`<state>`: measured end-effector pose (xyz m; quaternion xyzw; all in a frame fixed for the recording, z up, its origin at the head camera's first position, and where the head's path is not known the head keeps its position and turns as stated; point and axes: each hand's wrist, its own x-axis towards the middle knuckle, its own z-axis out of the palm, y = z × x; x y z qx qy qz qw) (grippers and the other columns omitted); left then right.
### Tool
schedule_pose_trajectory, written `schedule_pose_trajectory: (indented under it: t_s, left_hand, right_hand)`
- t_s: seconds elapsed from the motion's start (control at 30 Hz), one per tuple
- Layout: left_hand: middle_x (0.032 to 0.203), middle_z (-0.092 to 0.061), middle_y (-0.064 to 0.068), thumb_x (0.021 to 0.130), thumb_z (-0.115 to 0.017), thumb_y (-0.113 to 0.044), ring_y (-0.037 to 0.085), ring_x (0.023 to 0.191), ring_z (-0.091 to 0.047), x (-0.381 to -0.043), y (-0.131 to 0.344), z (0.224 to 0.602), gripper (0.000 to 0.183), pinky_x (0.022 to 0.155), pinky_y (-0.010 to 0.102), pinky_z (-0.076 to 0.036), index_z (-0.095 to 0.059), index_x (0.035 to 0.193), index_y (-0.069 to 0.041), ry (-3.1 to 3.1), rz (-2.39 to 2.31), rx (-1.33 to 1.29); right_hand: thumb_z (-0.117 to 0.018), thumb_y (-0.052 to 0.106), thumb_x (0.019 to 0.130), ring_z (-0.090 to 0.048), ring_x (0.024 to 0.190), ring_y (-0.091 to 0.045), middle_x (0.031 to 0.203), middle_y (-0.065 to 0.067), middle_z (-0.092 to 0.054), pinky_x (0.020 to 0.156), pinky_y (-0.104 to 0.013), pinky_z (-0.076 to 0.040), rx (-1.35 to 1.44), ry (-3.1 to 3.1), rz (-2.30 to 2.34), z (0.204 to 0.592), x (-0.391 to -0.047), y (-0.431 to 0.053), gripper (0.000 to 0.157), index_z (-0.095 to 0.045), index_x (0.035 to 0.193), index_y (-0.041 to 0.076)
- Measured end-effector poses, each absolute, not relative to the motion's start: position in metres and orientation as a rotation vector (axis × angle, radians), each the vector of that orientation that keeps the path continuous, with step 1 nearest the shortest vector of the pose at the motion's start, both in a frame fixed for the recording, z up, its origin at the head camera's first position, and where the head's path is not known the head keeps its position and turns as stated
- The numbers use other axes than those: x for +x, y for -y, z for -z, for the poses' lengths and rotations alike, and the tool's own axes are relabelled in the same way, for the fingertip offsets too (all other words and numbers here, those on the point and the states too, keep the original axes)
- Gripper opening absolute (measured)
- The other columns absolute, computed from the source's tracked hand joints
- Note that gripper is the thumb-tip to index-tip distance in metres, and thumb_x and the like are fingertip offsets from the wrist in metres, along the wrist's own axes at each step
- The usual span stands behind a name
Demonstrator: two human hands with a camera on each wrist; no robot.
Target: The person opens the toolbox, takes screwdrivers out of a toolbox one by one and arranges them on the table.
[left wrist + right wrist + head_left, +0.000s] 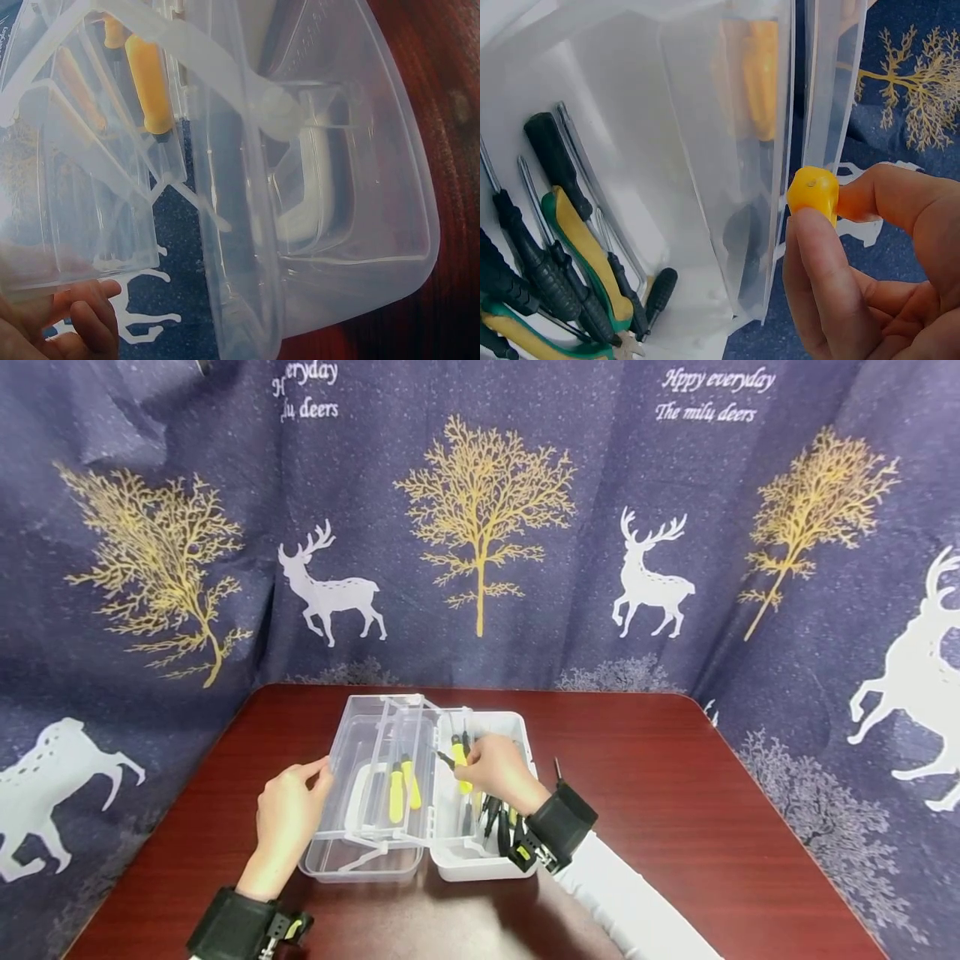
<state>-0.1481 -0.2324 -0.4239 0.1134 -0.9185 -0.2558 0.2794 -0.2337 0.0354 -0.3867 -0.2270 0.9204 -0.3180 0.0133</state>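
My left hand (288,806) grips the outer edge of a clear plastic tray (112,225), which is hinged to a toolbox and swung out to the left. Two yellow-handled screwdrivers (396,793) lie in the tray's compartments. My right hand (501,768) is over the box's white base (491,865). Between thumb and fingers it pinches the yellow handle end of a screwdriver (814,191), whose dark front part points left in the head view. Another yellow handle (457,752) shows beside the right hand.
Black-handled screwdrivers (536,259) and pliers with green-and-yellow handles (589,251) lie in the white base. The clear lid (375,217) lies opened to the left on the red-brown table (637,777). A dark curtain with deer and trees (525,652) hangs behind.
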Motion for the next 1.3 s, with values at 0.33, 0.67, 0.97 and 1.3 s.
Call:
schedule_pose_trajectory:
  t_s: [0.33, 0.67, 0.97, 1.3]
  left_hand:
    - [0.091, -0.072, 0.021, 0.09, -0.059, -0.019, 0.045, 0.07, -0.063, -0.148, 0.232, 0.424, 0.026, 0.055, 0.052, -0.048, -0.074, 0.108, -0.008, 2.464, 0.682, 0.311]
    - [0.094, -0.072, 0.021, 0.091, -0.057, -0.021, 0.046, 0.076, -0.064, -0.149, 0.233, 0.423, 0.028, 0.06, 0.054, -0.049, -0.073, 0.11, -0.01, 2.485, 0.691, 0.326]
    - [0.093, -0.072, 0.021, 0.09, -0.058, -0.02, 0.047, 0.077, -0.064, -0.149, 0.233, 0.423, 0.027, 0.06, 0.055, -0.049, -0.074, 0.108, -0.009, 2.468, 0.681, 0.319]
    - [0.091, -0.072, 0.021, 0.089, -0.059, -0.019, 0.045, 0.074, -0.065, -0.148, 0.233, 0.425, 0.026, 0.059, 0.055, -0.048, -0.074, 0.107, -0.008, 2.451, 0.676, 0.305]
  right_hand:
    - [-0.07, 0.023, 0.077, -0.058, 0.043, -0.002, 0.041, 0.014, -0.043, 0.047, -0.019, -0.032, -0.617, -2.85, 1.055, 0.385, -0.233, -0.053, 0.042, -0.044, 0.045, 0.021]
    - [-0.073, 0.025, 0.076, -0.046, 0.042, -0.004, 0.043, 0.011, -0.048, 0.048, -0.021, -0.033, -0.545, -2.933, 0.997, 0.383, -0.231, -0.079, 0.036, -0.053, 0.048, 0.017]
    - [-0.074, 0.023, 0.076, -0.042, 0.044, -0.006, 0.045, 0.01, -0.045, 0.047, -0.021, -0.029, -0.478, -2.963, 0.993, 0.388, -0.233, -0.102, 0.032, -0.056, 0.05, 0.014]
    - [-0.072, 0.022, 0.078, -0.059, 0.043, -0.007, 0.05, -0.001, -0.063, 0.044, -0.023, -0.04, -0.365, -2.951, 1.005, 0.388, -0.235, -0.13, 0.027, -0.064, 0.056, 0.01]
